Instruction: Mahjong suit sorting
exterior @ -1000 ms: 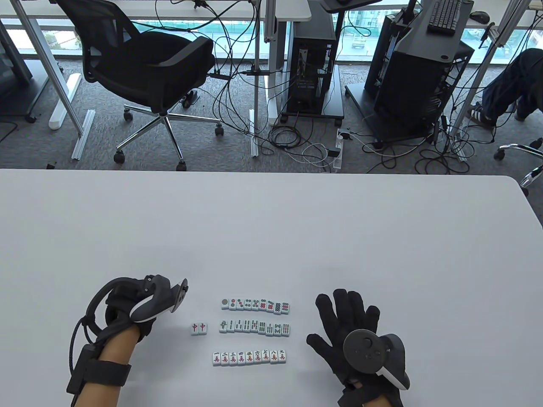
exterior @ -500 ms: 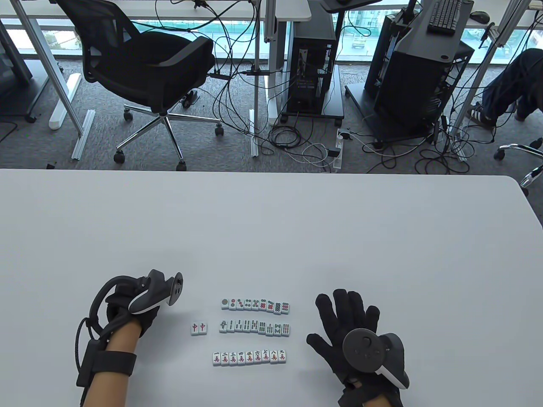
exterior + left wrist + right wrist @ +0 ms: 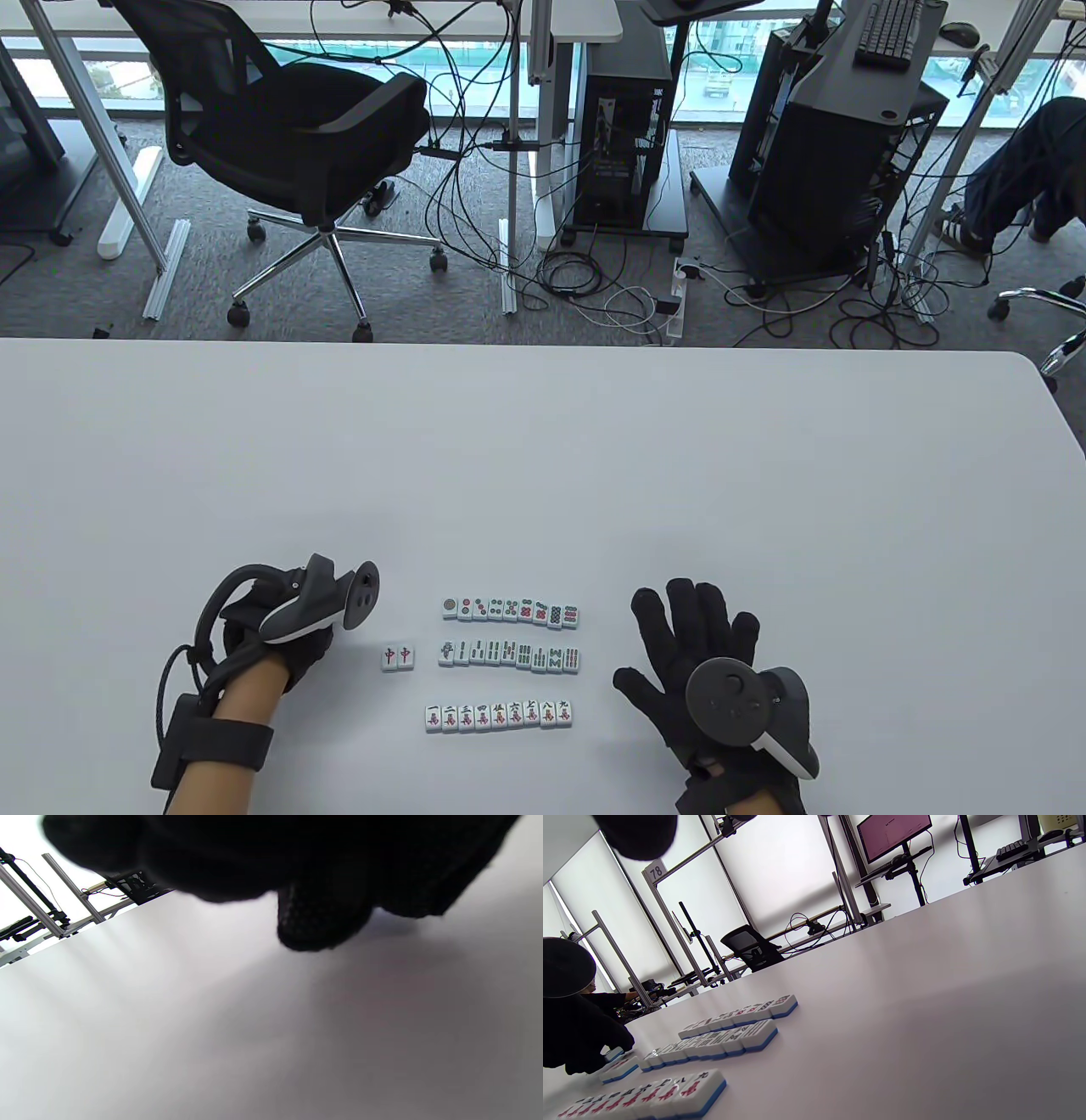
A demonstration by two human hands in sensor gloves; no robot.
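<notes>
Three neat tile rows lie face up near the table's front: dots [image 3: 511, 611], bamboo [image 3: 509, 655] and characters [image 3: 498, 716]. Two red dragon tiles [image 3: 398, 656] sit side by side just left of the bamboo row. My left hand [image 3: 293, 632] rests left of that pair, apart from it, fingers curled under the tracker and holding nothing. Its wrist view shows only a dark gloved fingertip [image 3: 322, 925] over bare table. My right hand [image 3: 691, 628] lies flat with fingers spread, right of the rows. Its wrist view shows the character row [image 3: 649, 1096], the bamboo row [image 3: 712, 1046] and the dots row [image 3: 742, 1016].
The white table [image 3: 543, 475] stretches far beyond the tiles. Past its far edge stand an office chair [image 3: 297, 144], computer towers [image 3: 624, 127] and floor cables.
My left hand drifted slightly back to the left, then returned right and a little toward me. The right hand and all tiles stayed still.
</notes>
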